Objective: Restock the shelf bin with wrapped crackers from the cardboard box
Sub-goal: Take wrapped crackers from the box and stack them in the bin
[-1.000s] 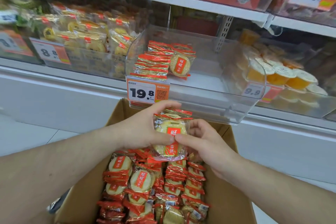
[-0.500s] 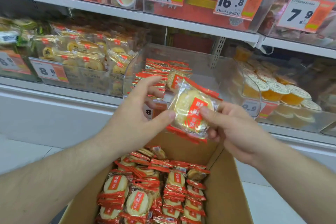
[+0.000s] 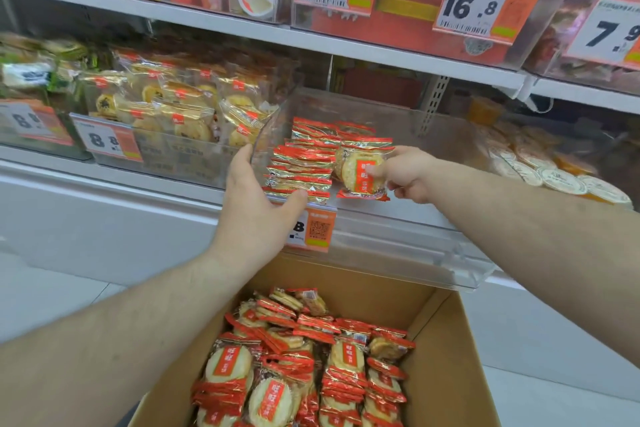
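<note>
A clear plastic shelf bin [image 3: 398, 243] holds a stack of red-and-gold wrapped crackers [image 3: 301, 166] at its left side. My right hand [image 3: 405, 177] reaches into the bin and pinches one wrapped cracker [image 3: 360, 172], upright, right beside that stack. My left hand [image 3: 256, 208] is open with fingers spread, its fingertips at the bin's left front corner and thumb near the stack's bottom. Below, the open cardboard box [image 3: 446, 357] is filled with several rows of the same wrapped crackers [image 3: 304, 367].
An orange price tag [image 3: 317, 229] hangs on the bin's front, half hidden by my left hand. A bin of yellow-wrapped cakes [image 3: 180, 114] stands to the left, jelly cups [image 3: 554, 177] to the right. An upper shelf [image 3: 242, 28] with more bins overhangs.
Both hands rose from the box to the bin. My left hand let go of the cracker and opened at the bin's edge; my right hand carried the cracker inside.
</note>
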`<state>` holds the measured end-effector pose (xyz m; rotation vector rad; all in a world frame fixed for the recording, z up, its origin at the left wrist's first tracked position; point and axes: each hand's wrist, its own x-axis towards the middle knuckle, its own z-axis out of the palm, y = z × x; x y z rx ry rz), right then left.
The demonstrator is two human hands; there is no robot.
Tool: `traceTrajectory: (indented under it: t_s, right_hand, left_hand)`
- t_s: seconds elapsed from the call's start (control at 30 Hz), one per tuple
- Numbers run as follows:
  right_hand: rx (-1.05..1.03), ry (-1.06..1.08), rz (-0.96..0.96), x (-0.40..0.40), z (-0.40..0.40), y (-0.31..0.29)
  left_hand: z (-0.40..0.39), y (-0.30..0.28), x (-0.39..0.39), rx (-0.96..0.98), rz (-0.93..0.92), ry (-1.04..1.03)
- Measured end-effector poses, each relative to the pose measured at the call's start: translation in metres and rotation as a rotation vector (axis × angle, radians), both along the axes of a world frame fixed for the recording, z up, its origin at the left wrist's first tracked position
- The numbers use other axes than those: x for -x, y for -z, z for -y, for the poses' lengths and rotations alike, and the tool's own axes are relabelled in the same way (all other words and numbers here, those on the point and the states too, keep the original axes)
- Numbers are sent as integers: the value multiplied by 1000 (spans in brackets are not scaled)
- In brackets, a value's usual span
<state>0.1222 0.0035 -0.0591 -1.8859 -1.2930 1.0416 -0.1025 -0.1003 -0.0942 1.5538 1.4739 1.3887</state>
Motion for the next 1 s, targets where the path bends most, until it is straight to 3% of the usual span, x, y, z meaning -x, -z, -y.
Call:
traceTrajectory:
  t_s: [0.33, 0.63, 1.0]
  right_hand:
    - [-53, 101, 179, 21, -25, 25]
    - [157, -42, -10, 17, -22, 22]
    - [208, -21, -16, 13, -15, 14]
  left_hand:
    - [-5, 7, -1, -5, 48, -23]
    - [-2, 4, -4, -6, 34, -43]
    - [0, -2, -4, -7, 51, -16]
